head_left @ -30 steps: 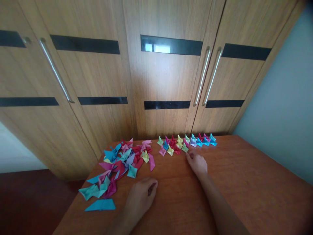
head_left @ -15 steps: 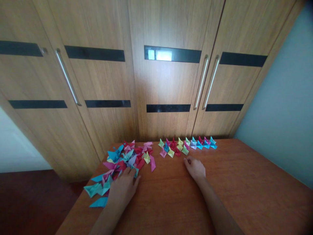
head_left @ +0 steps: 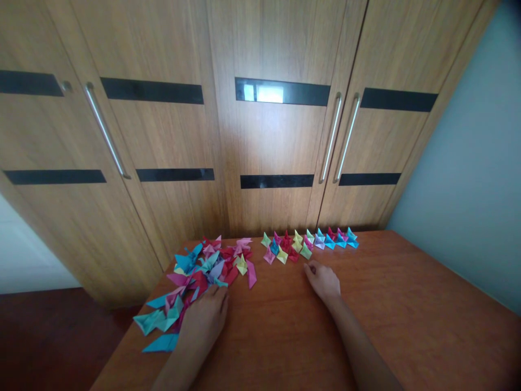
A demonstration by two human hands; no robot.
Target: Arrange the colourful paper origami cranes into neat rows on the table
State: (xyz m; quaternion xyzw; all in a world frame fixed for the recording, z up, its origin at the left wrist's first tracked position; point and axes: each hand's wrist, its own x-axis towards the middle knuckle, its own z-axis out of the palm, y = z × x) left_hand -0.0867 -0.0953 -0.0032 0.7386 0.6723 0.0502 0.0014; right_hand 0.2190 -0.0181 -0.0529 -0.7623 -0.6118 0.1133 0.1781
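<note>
A loose pile of folded paper cranes (head_left: pixel 197 279) in pink, red, blue, teal and lilac lies on the left of the wooden table (head_left: pixel 277 336). My left hand (head_left: pixel 205 315) rests at the near right side of that pile. Its fingers and thumb are drawn together on a teal paper crane (head_left: pixel 221 283), which shows just past the fingertips and is mostly covered. My right hand (head_left: pixel 324 281) lies on the table with curled fingers and nothing visible in them. Just beyond it stand small origami pieces (head_left: pixel 306 250) in two close, staggered rows.
Behind the table rises a wooden wardrobe (head_left: pixel 277 136) with long metal handles and dark strips. A pale wall (head_left: pixel 459 190) borders the right side. A blue folded paper (head_left: pixel 161 343) lies near the left table edge, beside a drop to the dark floor (head_left: pixel 61 336).
My left thumb has closed in toward the fingers at the teal crane, and the hand has shifted slightly back. My right hand keeps its place. The whole view has shifted a little.
</note>
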